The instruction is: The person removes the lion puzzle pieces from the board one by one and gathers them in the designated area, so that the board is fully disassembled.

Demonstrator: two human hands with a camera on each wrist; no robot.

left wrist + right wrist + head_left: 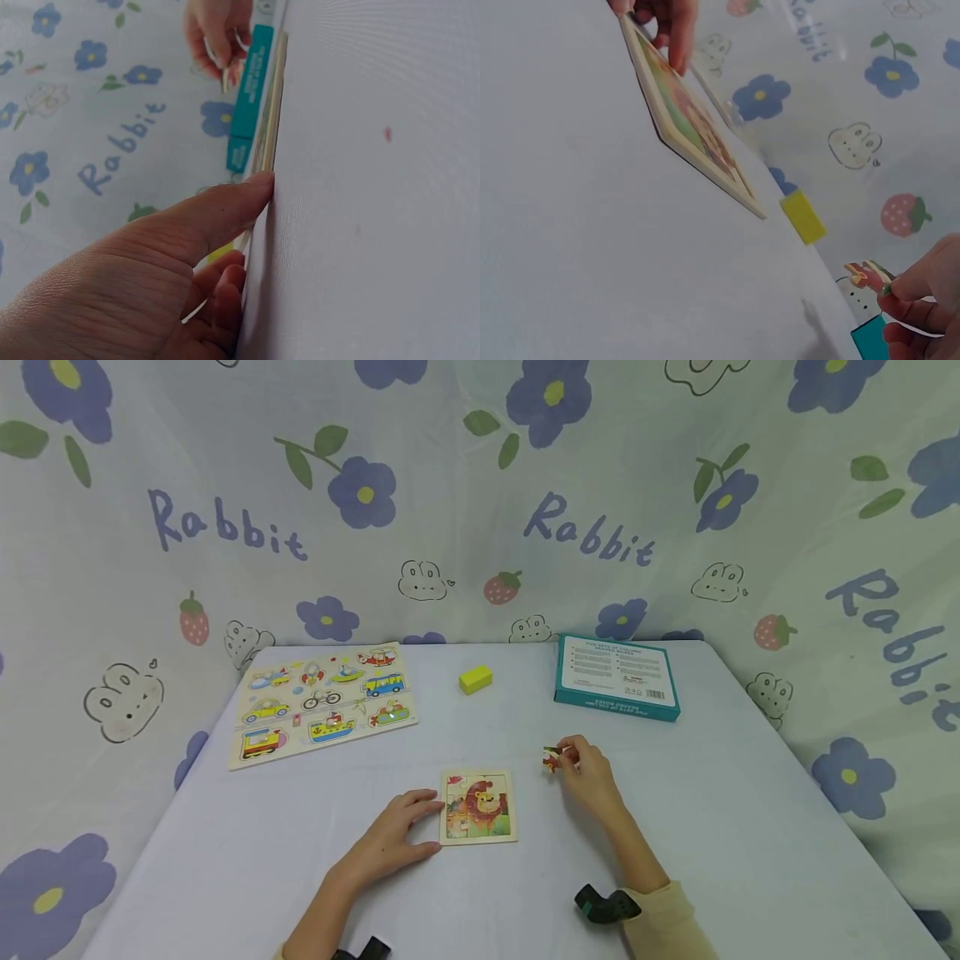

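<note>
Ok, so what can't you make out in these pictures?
Head: the teal box's fine print, too small.
Head: part of the puzzle piece, covered by the right grip.
Left wrist: the framed puzzle, edge-on, its picture unreadable.
Right wrist: part of the left grip, cut by the top edge.

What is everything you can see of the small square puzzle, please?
The small square puzzle has a pale, wood-like frame around a colourful picture of a lion with a red-brown mane, seams dividing it into pieces. It lies flat, face up, on the white tablecloth; the left hand touches its left side. Whether it is complete is unclear.
</note>
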